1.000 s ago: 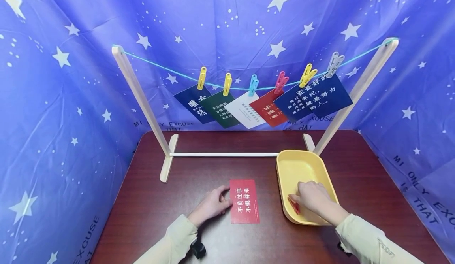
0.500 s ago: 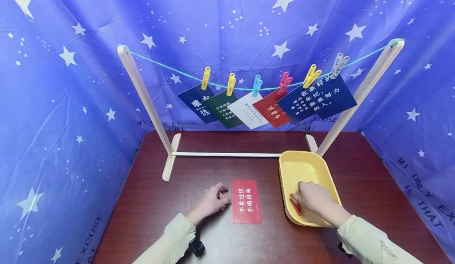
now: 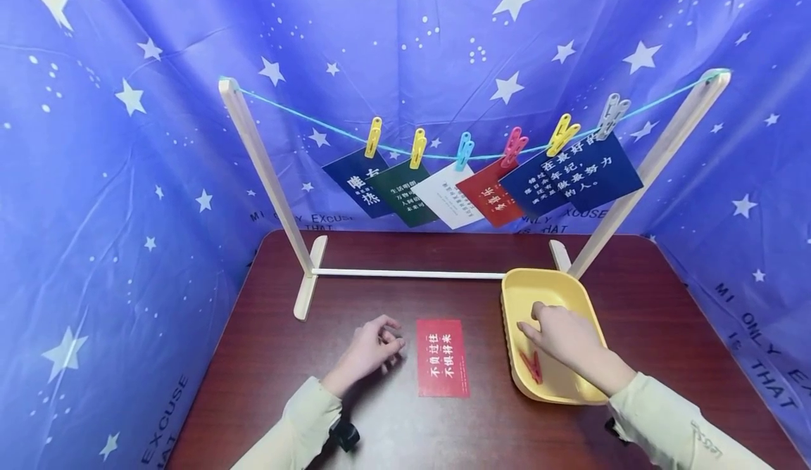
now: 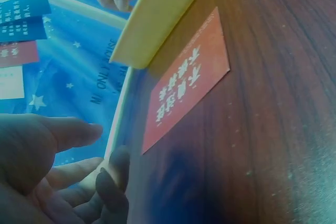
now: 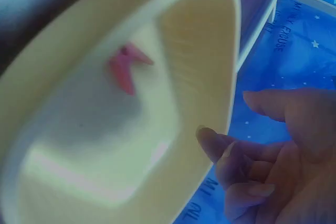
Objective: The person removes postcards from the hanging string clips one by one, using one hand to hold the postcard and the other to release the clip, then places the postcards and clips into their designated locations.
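Observation:
A red card (image 3: 443, 357) with white characters lies flat on the table. Just left of it, my left hand (image 3: 364, 352) hovers with fingers loosely bent, apart from the card and holding nothing. A red clothespin (image 3: 532, 366) lies on the floor of the yellow plastic basin (image 3: 514, 315). My right hand (image 5: 294, 156) is over the basin, thumb and fingers apart with nothing between them; the clothespin lies clear of the fingers. Behind, a cyan string (image 3: 298, 116) carries several cards held by clothespins, among them a white card (image 3: 448, 195).
A wooden stand holds the string, with a left post (image 3: 266, 174), a right post (image 3: 652, 167) and a low crossbar (image 3: 405, 274). The basin stands near the right post's foot. Blue star-patterned cloth (image 3: 127, 245) surrounds the dark wooden table (image 3: 380, 428).
My left hand has drawn back leftward from the red card. My right hand has let go of the red clothespin and risen slightly, leaving it in the basin. The head view has shifted a little.

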Available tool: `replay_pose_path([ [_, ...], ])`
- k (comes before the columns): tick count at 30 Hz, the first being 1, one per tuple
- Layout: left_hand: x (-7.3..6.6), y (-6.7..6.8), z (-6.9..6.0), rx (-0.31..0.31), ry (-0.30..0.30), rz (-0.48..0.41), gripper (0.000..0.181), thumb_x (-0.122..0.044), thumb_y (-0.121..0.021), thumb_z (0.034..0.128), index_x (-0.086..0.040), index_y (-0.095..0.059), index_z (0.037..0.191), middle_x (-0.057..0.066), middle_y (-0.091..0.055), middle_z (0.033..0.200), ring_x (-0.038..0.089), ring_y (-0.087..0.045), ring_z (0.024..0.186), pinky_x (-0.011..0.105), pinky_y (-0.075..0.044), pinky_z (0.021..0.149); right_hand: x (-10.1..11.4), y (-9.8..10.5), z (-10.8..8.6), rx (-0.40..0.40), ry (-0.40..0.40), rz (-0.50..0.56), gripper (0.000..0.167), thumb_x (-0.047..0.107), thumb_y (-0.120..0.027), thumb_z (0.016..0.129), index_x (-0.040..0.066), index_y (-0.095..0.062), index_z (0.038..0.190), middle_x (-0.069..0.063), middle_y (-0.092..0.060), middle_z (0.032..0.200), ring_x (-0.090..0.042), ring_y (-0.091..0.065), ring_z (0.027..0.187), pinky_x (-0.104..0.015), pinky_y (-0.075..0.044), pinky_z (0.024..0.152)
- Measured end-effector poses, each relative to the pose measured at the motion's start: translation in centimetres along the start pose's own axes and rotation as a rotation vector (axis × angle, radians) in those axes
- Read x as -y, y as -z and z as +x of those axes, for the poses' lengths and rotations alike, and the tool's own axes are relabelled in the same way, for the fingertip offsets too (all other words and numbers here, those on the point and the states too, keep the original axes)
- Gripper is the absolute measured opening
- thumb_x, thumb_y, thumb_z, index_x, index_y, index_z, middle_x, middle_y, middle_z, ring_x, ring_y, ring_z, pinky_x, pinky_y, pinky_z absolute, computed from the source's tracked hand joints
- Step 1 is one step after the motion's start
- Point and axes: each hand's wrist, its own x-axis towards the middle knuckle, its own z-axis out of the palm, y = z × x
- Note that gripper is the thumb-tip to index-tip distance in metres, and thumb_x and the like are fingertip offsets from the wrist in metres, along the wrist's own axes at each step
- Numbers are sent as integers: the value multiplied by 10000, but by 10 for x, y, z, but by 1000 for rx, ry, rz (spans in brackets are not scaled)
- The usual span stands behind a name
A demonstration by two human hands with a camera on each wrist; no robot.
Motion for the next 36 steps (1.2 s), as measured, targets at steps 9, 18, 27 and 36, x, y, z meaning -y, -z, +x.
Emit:
replay_pose_path([
  [9,-8,16,3,-198,-77,85,237,-93,-764,912,5,-709,1121,38,-757,878,138,-698,676,245,-564,682,19,22,18,-97,88,40,241,252,-771,915,66,-627,863,15,-584,639,-162,-566,564,-375,-458,476],
  [18,-17,29,10,-314,-125,12,164,-74,-757,907,-41,-738,1066,46,-776,894,47,-608,677,198,-505,642,39,60,47,-180,170,45,231,286,-737,959,65,-683,999,-41,-731,829,-232,-699,745,-631,-393,998],
  [27,-28,39,18,-357,-122,-25,202,-159,-801,908,-110,-760,1099,30,-774,936,82,-627,730,208,-507,683,62,98,72,-149,160,24,306,372,-695,987,108,-702,1143,-70,-761,1009,-258,-700,809,-433,-526,555],
  [36,-30,51,28,-441,-145,-60,253,-155,-778,944,-58,-741,1175,117,-788,988,281,-730,676,196,-450,558,85,114,88,-185,245,72,274,306,-717,983,61,-680,1100,-118,-758,1024,-262,-678,804,-467,-578,642],
])
